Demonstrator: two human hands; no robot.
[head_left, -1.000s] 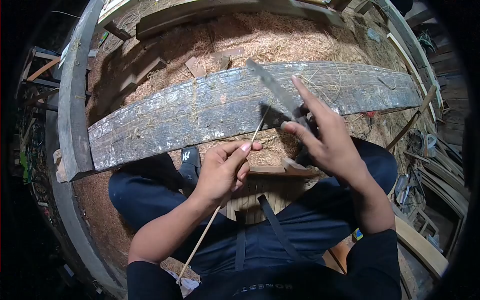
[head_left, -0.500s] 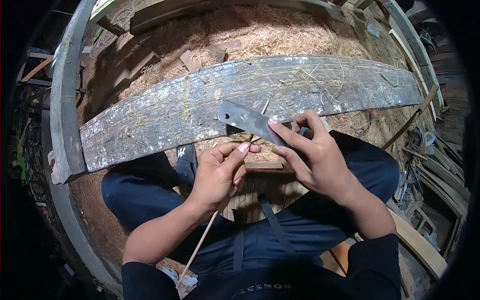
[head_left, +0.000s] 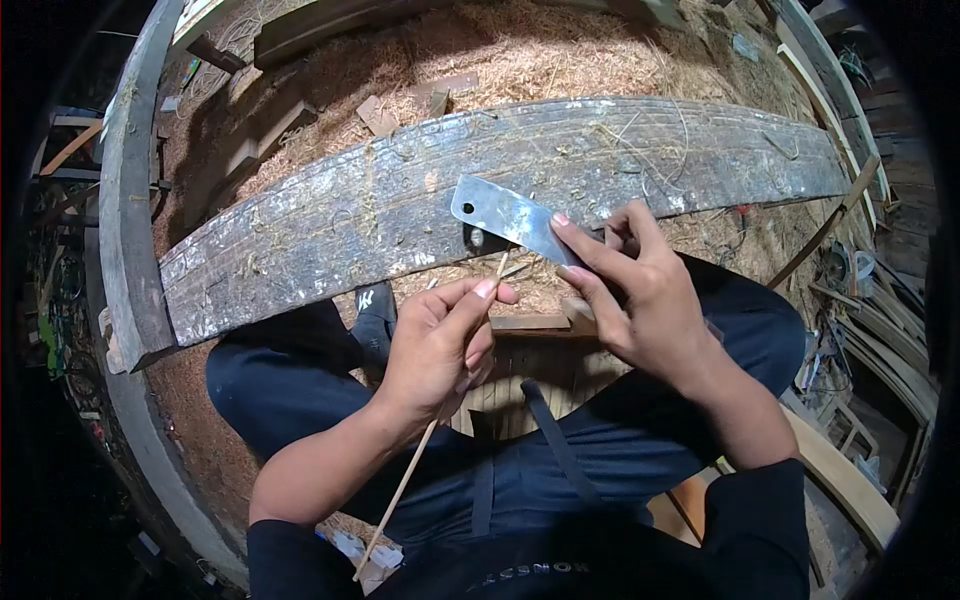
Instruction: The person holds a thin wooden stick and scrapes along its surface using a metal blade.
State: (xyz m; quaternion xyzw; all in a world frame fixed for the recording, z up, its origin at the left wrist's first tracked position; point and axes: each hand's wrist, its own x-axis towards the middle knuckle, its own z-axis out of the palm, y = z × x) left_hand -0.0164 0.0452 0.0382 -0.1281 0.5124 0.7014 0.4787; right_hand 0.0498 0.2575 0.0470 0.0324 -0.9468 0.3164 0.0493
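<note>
My left hand pinches a thin wooden stick between thumb and forefinger. The stick runs down past my wrist toward my lap, and its upper end meets the lower edge of a flat metal blade. My right hand grips that blade by its right end, thumb and fingers closed on it. The blade has a round hole near its far left corner and shines in the light. Beyond both hands lies a worn, curved wooden plank, overlapped by the blade in this view.
Wood shavings cover the floor behind the plank, with small wood offcuts among them. A grey beam stands at the left. Curved wooden strips are piled at the right. My bent legs flank a slatted wooden surface.
The blade has moved slightly up and right and tilted, so its face now catches the light. The stick's tip, earlier showing beyond the blade, now ends at its lower edge.
</note>
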